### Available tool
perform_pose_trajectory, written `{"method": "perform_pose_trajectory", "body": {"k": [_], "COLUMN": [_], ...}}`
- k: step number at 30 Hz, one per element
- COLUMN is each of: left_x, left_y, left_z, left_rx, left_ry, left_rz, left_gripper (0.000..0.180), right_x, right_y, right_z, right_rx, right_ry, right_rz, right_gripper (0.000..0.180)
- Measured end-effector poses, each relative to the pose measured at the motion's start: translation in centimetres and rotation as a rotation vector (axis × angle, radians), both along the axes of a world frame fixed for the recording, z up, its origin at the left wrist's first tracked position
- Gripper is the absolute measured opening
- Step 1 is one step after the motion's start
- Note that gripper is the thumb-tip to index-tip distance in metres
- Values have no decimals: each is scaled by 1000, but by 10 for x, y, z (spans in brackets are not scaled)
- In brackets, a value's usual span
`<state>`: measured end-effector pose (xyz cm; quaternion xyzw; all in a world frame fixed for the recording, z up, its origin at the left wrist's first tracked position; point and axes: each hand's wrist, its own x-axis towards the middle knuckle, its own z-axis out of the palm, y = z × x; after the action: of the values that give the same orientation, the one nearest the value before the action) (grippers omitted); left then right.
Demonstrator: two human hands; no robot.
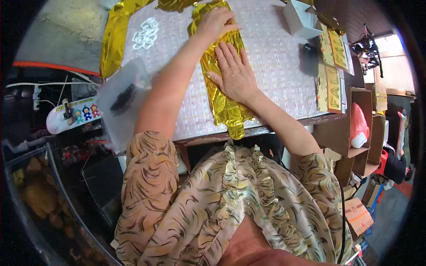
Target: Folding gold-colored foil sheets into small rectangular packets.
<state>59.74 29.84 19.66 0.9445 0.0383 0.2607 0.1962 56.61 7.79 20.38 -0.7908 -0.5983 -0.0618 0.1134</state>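
A flat, shiny gold foil piece, shaped like an uninflated foil balloon with small tabs at its ends, lies lengthwise on the table in front of me. My left hand is at its far part, fingers bent in and thumb pointing right, closed on the foil. Just nearer to me, my right hand lies flat on the foil with its fingers stretched out. The foil is creased beneath it, and its near tab hangs at the table edge.
White ribbon coils rest at the table's left, beside more gold foil. A translucent plastic sheet or bag overhangs the left edge. On the right are a white box, a black object and printed packages. Cardboard boxes stand beyond.
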Motion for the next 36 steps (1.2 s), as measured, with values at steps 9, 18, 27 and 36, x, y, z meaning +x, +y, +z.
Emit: {"method": "perform_pose_trajectory", "body": {"k": [9, 18, 27, 36], "left_x": [11, 35, 29, -46], "left_y": [6, 27, 52, 105], "left_z": [19, 20, 53, 15], "left_rx": [137, 96, -475, -69], "left_ry": [220, 483, 32, 455], "left_rz": [117, 222, 120, 369], "left_gripper": [70, 110, 20, 36], "right_x": [2, 4, 19, 7], "right_y": [0, -1, -11, -1], "right_z": [-1, 0, -13, -4], "right_rx": [74, 49, 57, 71], "right_ry": [41, 30, 24, 29], "right_rz": [7, 3, -39, 10], "right_gripper": [78, 79, 78, 79]}}
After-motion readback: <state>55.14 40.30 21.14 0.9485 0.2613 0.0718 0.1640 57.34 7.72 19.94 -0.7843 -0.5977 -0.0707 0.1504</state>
